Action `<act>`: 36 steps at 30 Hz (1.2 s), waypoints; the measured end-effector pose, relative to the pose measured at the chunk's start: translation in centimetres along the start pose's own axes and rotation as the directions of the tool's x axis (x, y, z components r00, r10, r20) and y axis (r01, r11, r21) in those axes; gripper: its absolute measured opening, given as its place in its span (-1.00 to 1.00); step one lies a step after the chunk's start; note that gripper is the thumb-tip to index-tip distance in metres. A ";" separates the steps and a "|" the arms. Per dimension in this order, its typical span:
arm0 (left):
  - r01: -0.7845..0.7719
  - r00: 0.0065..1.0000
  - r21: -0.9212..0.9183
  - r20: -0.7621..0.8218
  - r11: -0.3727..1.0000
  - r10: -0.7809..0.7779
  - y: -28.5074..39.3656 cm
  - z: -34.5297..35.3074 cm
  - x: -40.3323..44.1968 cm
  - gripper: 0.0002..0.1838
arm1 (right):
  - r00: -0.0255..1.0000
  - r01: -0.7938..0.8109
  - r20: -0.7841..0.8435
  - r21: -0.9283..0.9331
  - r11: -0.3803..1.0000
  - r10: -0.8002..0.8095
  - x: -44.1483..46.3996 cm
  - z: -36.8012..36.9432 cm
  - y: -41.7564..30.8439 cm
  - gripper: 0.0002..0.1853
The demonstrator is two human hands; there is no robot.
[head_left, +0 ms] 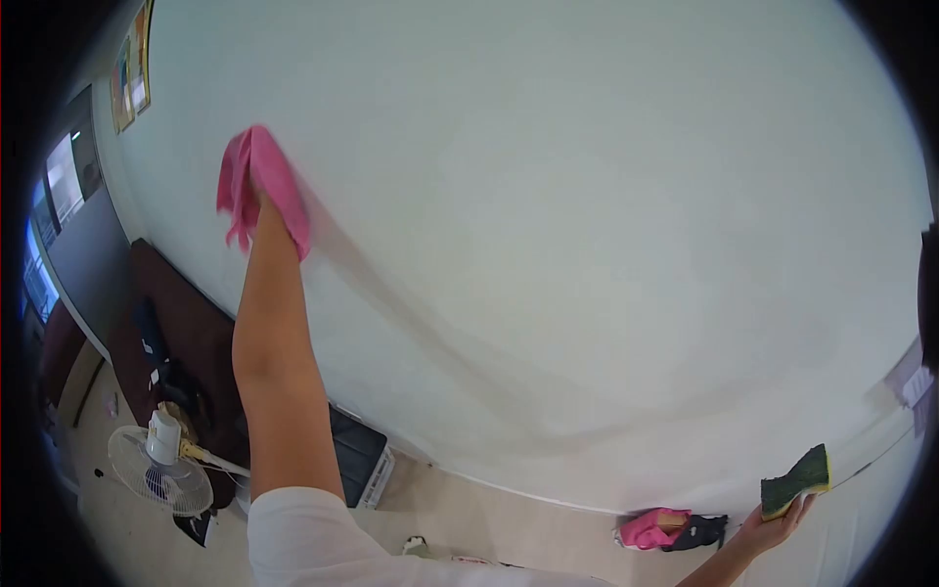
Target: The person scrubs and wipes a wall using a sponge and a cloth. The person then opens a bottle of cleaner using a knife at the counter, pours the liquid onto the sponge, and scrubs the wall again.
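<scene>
The green-and-yellow scouring sponge (796, 483) could drop in front of the wall (587, 245) if the right hand (770, 530), pinching its lower edge, loosens. Farther out, the pink cloth (281, 191) could slip down the wall because its edges hang loose. The sponge stands above the right hand; the cloth drapes over the left hand (258, 188) at the wall, so I cannot tell its finger pose.
</scene>
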State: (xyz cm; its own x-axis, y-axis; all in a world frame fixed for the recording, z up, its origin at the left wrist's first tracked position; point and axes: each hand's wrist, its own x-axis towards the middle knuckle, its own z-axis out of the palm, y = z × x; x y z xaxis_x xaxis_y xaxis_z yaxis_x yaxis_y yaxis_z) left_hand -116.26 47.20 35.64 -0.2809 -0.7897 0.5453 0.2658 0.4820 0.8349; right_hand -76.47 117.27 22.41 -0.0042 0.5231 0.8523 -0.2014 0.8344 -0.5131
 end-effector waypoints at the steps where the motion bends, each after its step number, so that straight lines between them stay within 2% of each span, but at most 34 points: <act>1: -0.036 0.999 0.006 0.024 0.999 0.036 2.1 0.9 -0.3 -0.47 | 0.998 -0.062 -0.007 0.110 0.992 0.064 0.6 -0.6 -0.4 -0.66; 2: -0.075 0.996 0.014 0.045 0.997 0.075 4.0 1.4 -1.4 -0.46 | 0.992 -0.121 -0.015 0.220 0.968 0.127 1.2 -1.2 -0.9 -0.67; 5: -0.240 0.959 0.014 0.162 0.971 0.234 11.1 3.0 -5.9 -0.45 | 0.998 -0.026 0.062 0.112 0.993 0.019 3.2 -1.5 -2.4 -0.70; 6: -0.300 0.931 -0.002 0.219 0.954 0.293 13.9 3.2 -8.5 -0.44 | 0.986 -0.166 0.024 0.317 0.934 0.167 3.5 -1.2 -3.6 -0.70; 8: -0.412 0.852 -0.043 0.336 0.910 0.402 18.2 3.3 -15.4 -0.43 | 0.889 -0.388 0.060 0.625 0.678 0.454 3.9 -0.4 -5.4 -0.61; 9: -0.470 0.829 -0.057 0.314 0.881 0.463 19.9 3.4 -20.0 -0.38 | 0.888 -0.410 0.100 0.615 0.673 0.449 4.2 -0.1 -5.2 -0.61; 10: -0.393 0.752 -0.140 0.520 0.909 0.405 20.7 2.8 -24.0 -0.38 | 0.857 -0.478 0.201 0.653 0.587 0.474 4.2 0.0 -4.7 -0.57; 11: -0.467 0.723 -0.182 0.485 0.866 0.492 19.6 2.2 -28.4 -0.44 | 0.820 -0.535 0.289 0.691 0.486 0.493 1.9 -1.7 -3.5 -0.53; 12: -0.539 0.688 -0.217 0.444 0.814 0.574 18.5 1.8 -32.8 -0.44 | 0.806 -0.572 0.330 0.652 0.498 0.492 2.0 -1.6 -3.8 -0.46; 13: -0.742 0.617 -0.188 0.187 0.644 0.765 15.4 3.8 -35.9 -0.41 | 0.786 -0.615 0.408 0.598 0.514 0.465 2.1 -1.5 -2.5 -0.46; 14: -0.734 0.627 -0.172 0.201 0.657 0.752 14.0 2.5 -37.7 -0.41 | 0.732 -0.682 0.529 0.568 0.461 0.430 2.1 -1.4 -3.2 -0.45; 15: -0.661 0.597 -0.245 0.401 0.709 0.695 13.0 0.3 -39.4 -0.39 | 0.665 -0.744 0.639 0.526 0.411 0.386 2.1 -1.1 -4.3 -0.43; 16: -0.569 0.527 -0.297 0.584 0.767 0.618 11.7 -1.9 -41.0 -0.36 | 0.579 -0.807 0.725 0.445 0.389 0.372 1.3 -0.9 -4.8 -0.42; 17: -0.565 0.533 -0.282 0.593 0.776 0.604 11.4 -4.8 -41.2 -0.36 | 0.488 -0.858 0.798 0.363 0.364 0.354 0.4 -1.0 -5.2 -0.40; 18: -0.347 0.476 -0.316 0.752 0.883 0.456 11.2 -7.9 -40.8 -0.34 | 0.408 -0.898 0.839 0.298 0.323 0.360 -0.9 -0.9 -5.4 -0.38; 19: -0.107 0.362 -0.296 0.877 0.949 0.315 10.8 -10.9 -40.6 -0.31 | 0.330 -0.930 0.871 0.233 0.285 0.363 -2.3 -1.0 -5.5 -0.37; 21: 0.337 0.351 -0.299 0.920 0.893 0.176 5.4 -15.2 -43.2 -0.25 | 0.223 -0.968 0.905 0.163 0.189 0.363 -5.4 -1.4 -5.0 -0.36; 22: 0.337 0.338 0.049 0.926 0.940 -0.169 2.6 -17.6 -44.5 -0.30 | 0.159 -0.984 0.908 0.115 0.133 0.387 -6.8 -1.6 -5.7 -0.36; 23: 0.506 0.339 -0.062 0.931 0.860 -0.132 -0.9 -20.4 -44.6 -0.39 | 0.092 -0.995 0.909 0.067 0.073 0.408 -8.3 -2.0 -6.3 -0.37; 24: 0.654 0.315 0.053 0.888 0.755 -0.335 -3.3 -24.0 -44.7 -0.49 | 0.021 -1.000 0.927 0.022 0.001 0.373 -9.9 -2.3 -6.2 -0.41; 25: 0.802 0.372 -0.011 0.791 0.597 -0.486 -7.6 -26.6 -45.9 -0.54 | -0.047 -0.997 0.942 -0.025 -0.071 0.332 -11.8 -2.2 -5.8 -0.45; 26: 0.912 0.344 -0.145 0.778 0.383 -0.525 -8.0 -30.8 -45.4 -0.58 | -0.120 -0.990 0.931 -0.086 -0.112 0.344 -14.2 -2.1 -5.1 -0.49; 27: 0.896 0.435 -0.297 0.744 0.331 -0.508 -8.2 -34.6 -44.6 -0.58 | -0.191 -0.978 0.915 -0.145 -0.153 0.356 -16.5 -2.0 -4.5 -0.53; 29: 0.933 0.354 -0.326 0.745 0.154 -0.566 -10.9 -41.8 -43.3 -0.56 | -0.334 -0.936 0.892 -0.276 -0.218 0.303 -21.0 -1.6 -5.1 -0.44; 30: 0.934 0.350 -0.321 0.743 0.155 -0.570 -11.1 -45.0 -42.4 -0.56 | -0.385 -0.917 0.891 -0.339 -0.212 0.239 -23.1 -1.2 -6.3 -0.45; 31: 0.953 0.284 -0.287 0.726 0.100 -0.626 -10.5 -48.3 -41.1 -0.51 | -0.432 -0.895 0.884 -0.397 -0.205 0.176 -25.1 -0.9 -8.2 -0.46; 32: 0.967 0.214 -0.253 0.704 0.043 -0.677 -10.5 -50.6 -40.3 -0.47 | -0.477 -0.875 0.869 -0.457 -0.159 0.128 -26.8 -0.7 -10.7 -0.46; 36: 0.986 0.154 -0.145 0.589 0.083 -0.794 -13.8 -56.5 -37.2 -0.37 | -0.580 -0.815 0.811 -0.575 0.079 -0.079 -35.0 0.7 -24.3 -0.49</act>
State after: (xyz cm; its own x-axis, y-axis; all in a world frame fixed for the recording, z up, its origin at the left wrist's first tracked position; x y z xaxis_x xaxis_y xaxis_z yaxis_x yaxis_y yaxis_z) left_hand -57.38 48.50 -0.44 -0.7969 -0.2805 -0.5350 -0.1208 -0.7937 0.5962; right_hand -72.15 78.62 5.13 -0.7758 -0.5105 -0.3709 0.5503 -0.2599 -0.7935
